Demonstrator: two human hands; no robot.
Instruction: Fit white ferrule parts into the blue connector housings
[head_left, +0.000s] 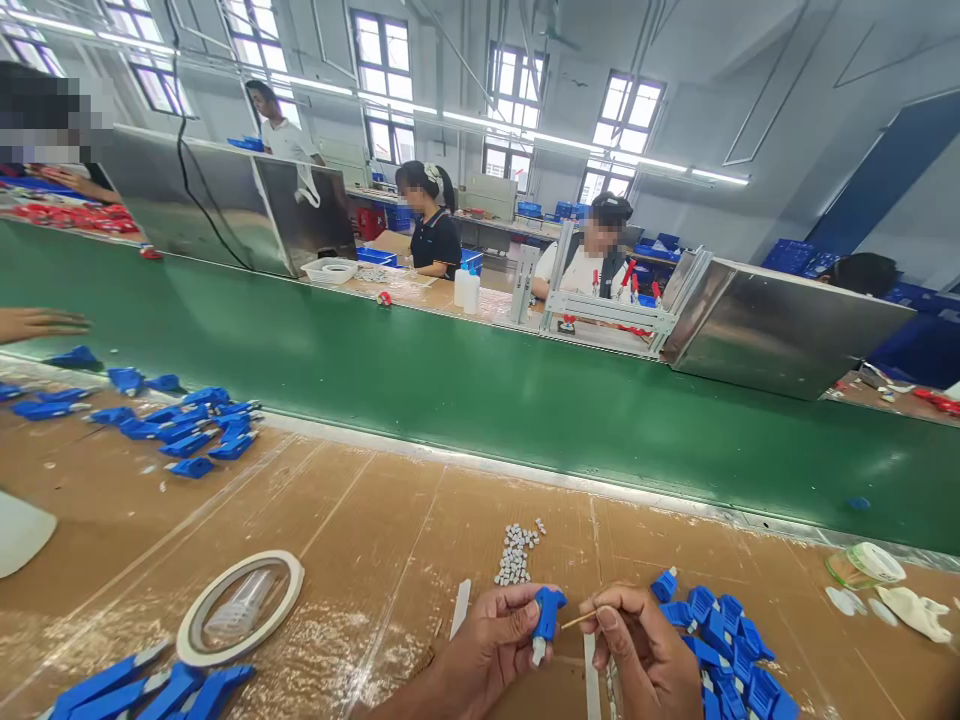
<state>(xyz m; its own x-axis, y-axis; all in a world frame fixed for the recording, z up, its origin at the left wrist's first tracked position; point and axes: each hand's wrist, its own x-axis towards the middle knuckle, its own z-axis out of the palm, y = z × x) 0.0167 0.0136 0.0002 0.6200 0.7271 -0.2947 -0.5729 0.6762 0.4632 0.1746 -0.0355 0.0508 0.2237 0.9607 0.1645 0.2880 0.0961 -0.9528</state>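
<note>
Left hand (491, 645): pinches a blue plastic part (550, 612) by its side.
Right hand (641, 650): pinches a thin wooden stick (577, 621) at the part's three o'clock.
Blue plastic: likely light, stiff; best held mid-body.
Gray blocks (514, 556): eleven o'clock.

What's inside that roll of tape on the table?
Inside the tape roll lies a clear plastic item, possibly a cup, with brown tabletop showing around it. Tabletop directly beneath the roll is covered.

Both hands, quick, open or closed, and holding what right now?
Left hand: closed, holding a blue part.
Right hand: closed, pinching a thin stick.
</note>
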